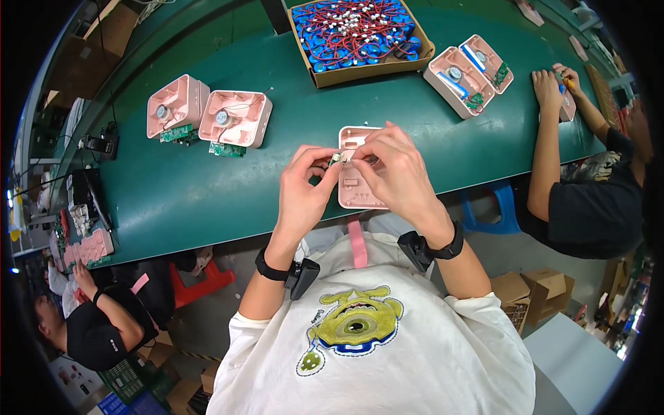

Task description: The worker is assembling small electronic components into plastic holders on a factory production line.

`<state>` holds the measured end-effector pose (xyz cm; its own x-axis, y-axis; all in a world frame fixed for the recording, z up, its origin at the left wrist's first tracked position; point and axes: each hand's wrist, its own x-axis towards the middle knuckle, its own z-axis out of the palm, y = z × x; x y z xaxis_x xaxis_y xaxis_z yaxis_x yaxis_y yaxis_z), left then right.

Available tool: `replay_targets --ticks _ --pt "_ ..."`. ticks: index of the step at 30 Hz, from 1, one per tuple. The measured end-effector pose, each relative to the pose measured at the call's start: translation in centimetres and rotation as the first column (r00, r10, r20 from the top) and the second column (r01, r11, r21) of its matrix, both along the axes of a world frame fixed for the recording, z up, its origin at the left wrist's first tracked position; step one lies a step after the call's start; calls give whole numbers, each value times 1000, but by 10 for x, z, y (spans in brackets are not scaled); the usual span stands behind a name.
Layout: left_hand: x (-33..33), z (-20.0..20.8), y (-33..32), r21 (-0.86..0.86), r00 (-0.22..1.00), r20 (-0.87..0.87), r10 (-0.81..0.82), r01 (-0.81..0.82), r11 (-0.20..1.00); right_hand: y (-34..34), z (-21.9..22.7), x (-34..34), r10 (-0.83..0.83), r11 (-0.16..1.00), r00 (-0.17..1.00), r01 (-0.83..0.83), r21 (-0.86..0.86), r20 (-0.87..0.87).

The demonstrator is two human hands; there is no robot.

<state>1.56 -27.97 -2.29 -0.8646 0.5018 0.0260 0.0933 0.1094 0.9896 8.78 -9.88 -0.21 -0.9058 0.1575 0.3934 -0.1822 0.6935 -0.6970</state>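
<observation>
A small green circuit board [335, 159] is pinched between the thumb and fingers of my left hand [304, 181]. My right hand [395, 164] is closed in a pinch right beside that board; what its fingertips hold is too small to make out. Both hands are above a pale pink plastic casing part [354, 199] lying on the green table, its moulded inside facing up. My right fingers hide part of the casing.
Two pink housings [235, 119] [177, 104] with round speakers and green boards stand left. A cardboard box [373, 75] of blue wired batteries is at the back; an opened pink unit [460, 84] lies right of it. Co-workers [588, 200] [111, 318] sit at both sides.
</observation>
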Motion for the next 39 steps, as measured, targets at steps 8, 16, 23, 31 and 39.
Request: replay_targets --ticks 8,16,23,31,39 --pt "5 -1 3 -7 988 -151 40 -41 999 -6 -3 -4 -26 998 1000 27 58 -16" --pt "9 -4 6 30 988 -128 90 -87 996 -11 0 -3 -58 990 997 63 124 -42" --pt "9 -6 4 36 976 -198 94 -89 995 -15 -4 -3 -59 991 996 66 116 -62" --pt "13 -4 4 13 972 -216 89 -88 996 -18 -4 -3 -49 992 996 57 114 -76" --pt "11 -7 6 65 984 -160 76 -66 996 -23 -3 -8 -86 988 993 95 122 -75"
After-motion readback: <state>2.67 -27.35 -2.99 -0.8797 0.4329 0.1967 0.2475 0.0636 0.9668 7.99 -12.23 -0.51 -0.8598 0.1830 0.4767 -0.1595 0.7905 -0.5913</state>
